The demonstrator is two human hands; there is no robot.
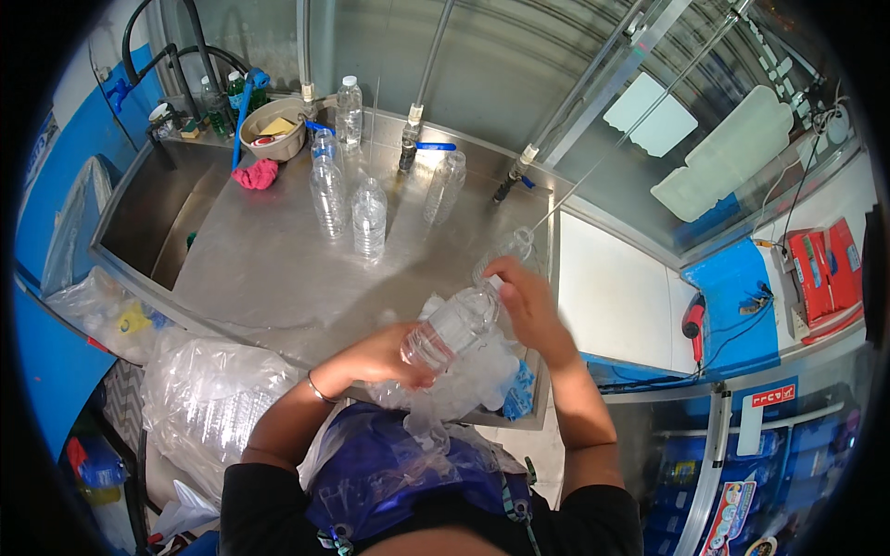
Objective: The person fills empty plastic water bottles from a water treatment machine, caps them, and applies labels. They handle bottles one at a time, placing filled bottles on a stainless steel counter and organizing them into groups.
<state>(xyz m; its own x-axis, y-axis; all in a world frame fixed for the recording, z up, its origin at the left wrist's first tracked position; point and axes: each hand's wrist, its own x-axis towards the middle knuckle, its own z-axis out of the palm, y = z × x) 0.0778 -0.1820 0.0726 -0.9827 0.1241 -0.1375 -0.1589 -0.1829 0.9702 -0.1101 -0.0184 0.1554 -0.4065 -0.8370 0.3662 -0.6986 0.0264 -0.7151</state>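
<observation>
Nearest, blue apron [366, 477] over the person's lap; just beyond it, left hand [394, 357] wrapped round the lower body of a clear bottle [451, 326], its neck leaning up and to the right; right hand [527, 301] closed at the neck, fingers on a white cap [496, 281]; both hands thus on one bottle, low grip probably to steady it, high grip to work the cap; how full, cannot tell.

Crumpled plastic [482, 375] beneath the bottle at the counter's near edge, likely kept there for easy reach; large clear bag [209, 398] left of it, off the edge; another bottle [514, 246] just beyond the right hand, partly hidden.

Farther, several bottles upright on the steel counter [250, 250], well apart from the hands, perhaps grouped near the blue-handled taps [408, 144] for filling; pink cloth [255, 174] and basin [248, 141] farther left.

Edges: sink [139, 227] drops away at left; counter's rim closes the right, white ledge [612, 287] past it; widest room seems leftward, between bottles and near edge; rightward, the second bottle crowds the right hand.
</observation>
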